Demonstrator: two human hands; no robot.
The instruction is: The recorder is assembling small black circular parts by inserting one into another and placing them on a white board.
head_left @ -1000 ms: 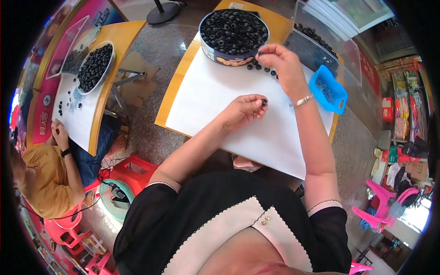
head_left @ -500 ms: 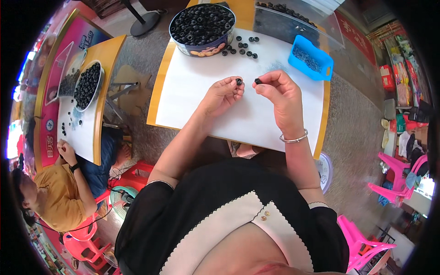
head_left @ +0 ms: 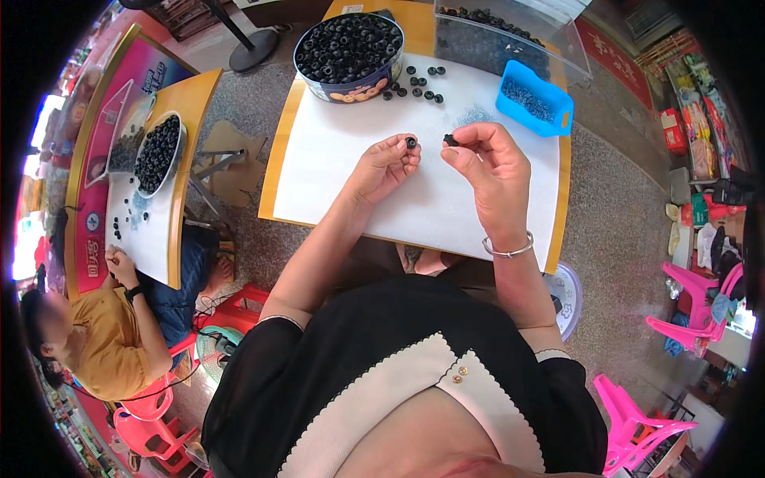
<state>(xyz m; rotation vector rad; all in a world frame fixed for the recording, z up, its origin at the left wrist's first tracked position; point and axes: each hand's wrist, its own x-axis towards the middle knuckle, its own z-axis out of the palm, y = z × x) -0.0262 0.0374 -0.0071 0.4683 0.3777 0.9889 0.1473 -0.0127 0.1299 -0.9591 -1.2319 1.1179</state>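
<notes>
Now black ring (head_left: pixel 411 143) within left-hand (head_left: pixel 384 166) grip.

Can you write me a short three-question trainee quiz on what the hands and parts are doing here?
1. True or false: the left hand and the right hand each pinch a small black ring above the white sheet.
2. The round tin of black rings stands: A) at the far edge of the table, B) on the floor, C) in the person's lap.
3. Fill in: the small tray beyond the right hand is ____ in colour.

Key: 1 true; 2 A; 3 blue.
</notes>
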